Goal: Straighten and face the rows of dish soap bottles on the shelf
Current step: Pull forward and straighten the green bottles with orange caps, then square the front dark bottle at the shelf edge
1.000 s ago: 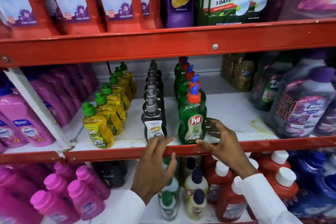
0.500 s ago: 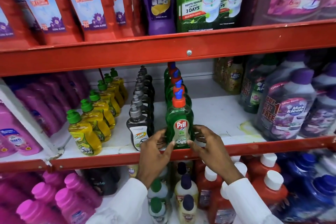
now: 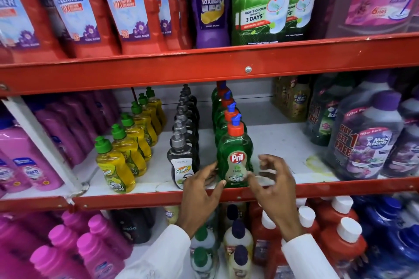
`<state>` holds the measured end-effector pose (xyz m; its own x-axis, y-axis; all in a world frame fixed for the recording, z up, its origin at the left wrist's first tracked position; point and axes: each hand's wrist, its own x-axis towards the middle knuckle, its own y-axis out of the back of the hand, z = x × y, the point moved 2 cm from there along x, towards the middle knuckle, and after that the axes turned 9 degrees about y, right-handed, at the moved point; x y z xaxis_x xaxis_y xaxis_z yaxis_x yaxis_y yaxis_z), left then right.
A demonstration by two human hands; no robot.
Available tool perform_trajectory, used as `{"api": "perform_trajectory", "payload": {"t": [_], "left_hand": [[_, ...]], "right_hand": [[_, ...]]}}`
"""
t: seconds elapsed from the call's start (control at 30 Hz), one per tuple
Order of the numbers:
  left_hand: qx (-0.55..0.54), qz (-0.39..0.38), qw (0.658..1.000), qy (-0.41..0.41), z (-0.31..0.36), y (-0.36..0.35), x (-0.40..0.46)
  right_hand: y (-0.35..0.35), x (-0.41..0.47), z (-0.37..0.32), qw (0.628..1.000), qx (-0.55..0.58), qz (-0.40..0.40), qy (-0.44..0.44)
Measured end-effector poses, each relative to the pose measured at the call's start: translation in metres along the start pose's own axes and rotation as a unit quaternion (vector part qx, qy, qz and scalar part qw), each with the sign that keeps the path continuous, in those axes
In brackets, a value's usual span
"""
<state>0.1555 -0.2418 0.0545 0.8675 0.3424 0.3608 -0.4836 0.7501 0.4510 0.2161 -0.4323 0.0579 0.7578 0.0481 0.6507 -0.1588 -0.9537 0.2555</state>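
Three rows of dish soap bottles run front to back on the middle shelf. The yellow row with green caps slants to the left, the black Super row stands in the middle, and the green Pril row with orange caps is on the right. The front Pril bottle stands upright at the shelf edge with its label facing me. My left hand grips its lower left side, thumb on the label. At the bottle's lower right, my right hand is blurred, with its fingers spread and holding nothing.
Large purple Max Kleen bottles crowd the shelf's right side, with bare white shelf between them and the Pril row. Pink bottles fill the left bay behind a white divider. Red bathroom cleaner bottles stand above, and assorted bottles below.
Both hands rose from the shelf rim to the front Pril bottle and closed on it. Now my right hand has loosened with fingers spread, while the left still holds the bottle.
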Motion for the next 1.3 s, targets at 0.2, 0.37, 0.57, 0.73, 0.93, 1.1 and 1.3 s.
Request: {"api": "perform_trajectory", "payload": {"t": [0.2,0.37,0.57,0.73,0.93,1.1,1.3], "left_hand": [[-0.036,0.236,0.967,-0.094,-0.009,0.053,-0.013],[-0.043,0.193,0.98,0.025,-0.033,0.077,0.002],[0.047,0.054,0.997,0.02,-0.045,0.086,0.014],[0.019,0.036,0.999,0.003,-0.047,0.089,0.012],[0.003,0.027,1.0,-0.01,-0.052,0.092,0.012],[0.002,0.018,1.0,-0.01,-0.053,0.094,0.011],[-0.019,0.049,0.999,-0.007,-0.056,0.115,-0.001]], "right_hand": [[-0.033,-0.028,-0.053,0.992,0.062,0.027,0.103],[-0.101,-0.029,-0.074,0.988,-0.012,-0.143,0.061],[-0.119,-0.016,-0.068,0.984,-0.042,-0.167,0.047],[-0.119,-0.014,-0.066,0.983,-0.044,-0.179,0.018],[-0.119,-0.016,-0.068,0.984,-0.039,-0.172,0.01],[-0.12,-0.021,-0.07,0.988,-0.04,-0.147,0.009],[-0.126,-0.045,-0.093,0.998,-0.032,0.048,0.03]]}}
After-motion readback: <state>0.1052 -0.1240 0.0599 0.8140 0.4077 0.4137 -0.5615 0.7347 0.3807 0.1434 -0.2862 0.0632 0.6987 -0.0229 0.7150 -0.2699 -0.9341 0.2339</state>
